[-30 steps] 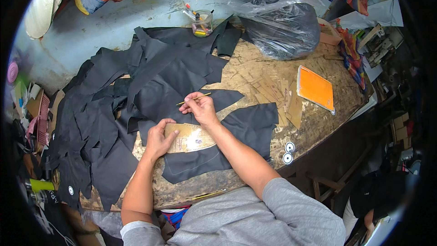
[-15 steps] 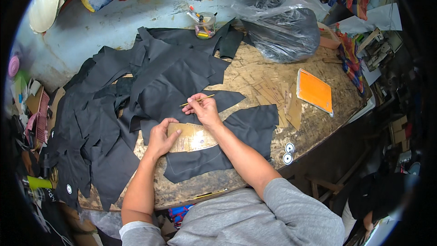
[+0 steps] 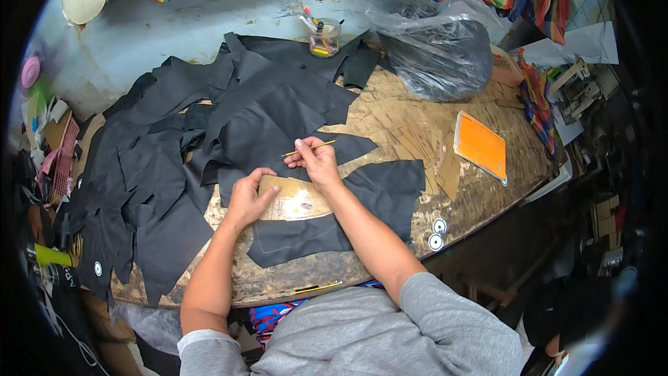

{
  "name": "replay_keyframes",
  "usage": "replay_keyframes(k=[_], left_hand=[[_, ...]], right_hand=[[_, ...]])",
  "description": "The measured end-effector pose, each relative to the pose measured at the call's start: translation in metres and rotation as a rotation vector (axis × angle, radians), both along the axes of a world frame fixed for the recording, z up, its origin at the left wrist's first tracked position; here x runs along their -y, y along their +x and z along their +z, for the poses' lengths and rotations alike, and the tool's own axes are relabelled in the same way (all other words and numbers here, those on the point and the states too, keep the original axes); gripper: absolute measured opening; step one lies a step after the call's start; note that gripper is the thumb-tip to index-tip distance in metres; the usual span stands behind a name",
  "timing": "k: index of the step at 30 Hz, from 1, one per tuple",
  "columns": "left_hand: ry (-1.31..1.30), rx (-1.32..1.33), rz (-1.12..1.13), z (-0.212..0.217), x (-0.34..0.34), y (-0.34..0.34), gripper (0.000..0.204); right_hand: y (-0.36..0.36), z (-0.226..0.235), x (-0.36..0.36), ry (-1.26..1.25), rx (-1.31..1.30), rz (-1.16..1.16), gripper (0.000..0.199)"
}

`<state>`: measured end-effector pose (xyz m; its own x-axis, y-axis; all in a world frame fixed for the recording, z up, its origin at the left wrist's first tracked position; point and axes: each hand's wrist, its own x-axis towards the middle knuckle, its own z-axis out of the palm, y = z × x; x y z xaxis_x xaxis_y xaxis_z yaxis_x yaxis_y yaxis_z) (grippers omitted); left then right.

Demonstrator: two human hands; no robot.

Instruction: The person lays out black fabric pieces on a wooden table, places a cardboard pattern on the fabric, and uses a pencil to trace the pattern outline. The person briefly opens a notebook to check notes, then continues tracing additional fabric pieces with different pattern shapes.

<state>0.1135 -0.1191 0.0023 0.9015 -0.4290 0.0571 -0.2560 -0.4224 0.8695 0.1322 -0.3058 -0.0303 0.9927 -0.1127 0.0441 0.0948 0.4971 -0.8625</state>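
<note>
My left hand [image 3: 249, 198] grips the left end of a tan cardboard template [image 3: 296, 202], its thumb on top and its fingers at the far edge. The template has marks on it and catches a bright reflection. A thin yellow pen [image 3: 321, 145] is pinched in my right hand [image 3: 313, 161], just beyond the template, lying nearly level. In front of the template, a black leather piece [image 3: 303, 238] bears a faint pale outline; part of it passes under my right forearm. More black leather [image 3: 268, 115] lies beyond both hands.
Overlapping black leather [image 3: 149, 181] covers the table's left side. Brown card templates [image 3: 407, 132] and an orange notebook [image 3: 480, 145] lie to the right. At the back are a cup of pens [image 3: 324, 42] and a plastic-wrapped bundle [image 3: 442, 56]. A yellow stick [image 3: 319, 287] lies along the near edge.
The whole view has shifted slightly. The template looks a little more tilted in my left hand. My right hand still holds the pen in nearly the same place.
</note>
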Motion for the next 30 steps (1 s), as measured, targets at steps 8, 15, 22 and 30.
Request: replay_keyframes(k=[8, 15, 22, 30], left_hand=[[-0.032, 0.108, -0.004, -0.0034, 0.0003, 0.0006, 0.025], [-0.037, 0.047, -0.003, -0.0005, -0.0005, 0.0002, 0.025], [-0.023, 0.085, 0.014, -0.0044, -0.0003, -0.0010, 0.026], [-0.027, -0.004, -0.007, -0.0026, -0.0018, 0.0010, 0.024]], right_hand=[[0.0012, -0.0004, -0.0035, -0.031, 0.004, -0.015, 0.019], [0.0012, 0.0005, -0.0043, -0.041, 0.007, -0.021, 0.019], [-0.0018, 0.0022, -0.0046, -0.112, 0.015, -0.038, 0.019], [-0.0032, 0.0030, -0.0046, -0.123, 0.018, -0.029, 0.020]])
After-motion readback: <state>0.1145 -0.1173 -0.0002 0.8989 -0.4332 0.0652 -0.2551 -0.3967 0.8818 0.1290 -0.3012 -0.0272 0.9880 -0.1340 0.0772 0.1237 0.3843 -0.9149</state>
